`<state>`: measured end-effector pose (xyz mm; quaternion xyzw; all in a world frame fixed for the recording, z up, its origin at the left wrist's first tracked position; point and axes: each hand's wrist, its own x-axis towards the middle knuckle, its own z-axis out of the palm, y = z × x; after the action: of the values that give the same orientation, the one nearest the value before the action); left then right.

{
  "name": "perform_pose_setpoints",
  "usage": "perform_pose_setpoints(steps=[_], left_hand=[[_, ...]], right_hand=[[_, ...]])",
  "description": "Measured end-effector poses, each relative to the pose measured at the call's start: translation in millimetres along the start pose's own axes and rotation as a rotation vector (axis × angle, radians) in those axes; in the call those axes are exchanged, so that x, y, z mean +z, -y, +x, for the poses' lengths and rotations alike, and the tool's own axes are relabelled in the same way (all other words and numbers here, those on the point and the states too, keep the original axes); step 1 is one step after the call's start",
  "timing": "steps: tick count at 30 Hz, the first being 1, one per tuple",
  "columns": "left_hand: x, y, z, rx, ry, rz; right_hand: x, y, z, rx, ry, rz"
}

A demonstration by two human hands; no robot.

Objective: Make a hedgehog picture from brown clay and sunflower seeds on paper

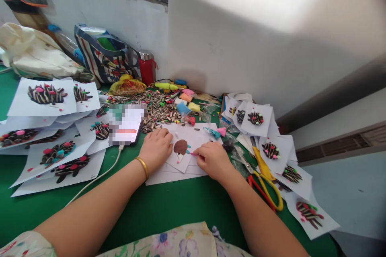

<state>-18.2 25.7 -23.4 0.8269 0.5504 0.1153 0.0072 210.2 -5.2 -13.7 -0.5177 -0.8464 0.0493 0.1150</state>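
Note:
My left hand [157,146], with a gold bangle on the wrist, rests knuckles up on a small white paper sheet [193,138], its fingers curled beside a brown clay blob [180,146] stuck on the paper. My right hand [212,159] is closed in a pinch on a thin pink tool [193,153] whose tip touches the right edge of the brown clay. Both hands lie on the green table [169,204].
A phone [125,125] on a white cable lies left of my left hand. Behind it are a pile of sunflower seeds [157,108], coloured clay pieces [187,102], a red flask [146,67] and a striped bag [99,54]. Finished seed pictures [45,95] lie left and right. Yellow scissors [267,180] lie right.

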Motion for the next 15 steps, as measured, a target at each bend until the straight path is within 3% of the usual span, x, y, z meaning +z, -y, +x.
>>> perform_pose_setpoints(steps=[15], left_hand=[[-1.9, -0.8, 0.4, 0.006, 0.0, 0.044]], right_hand=[[-4.9, -2.2, -0.9, -0.002, -0.053, 0.022]])
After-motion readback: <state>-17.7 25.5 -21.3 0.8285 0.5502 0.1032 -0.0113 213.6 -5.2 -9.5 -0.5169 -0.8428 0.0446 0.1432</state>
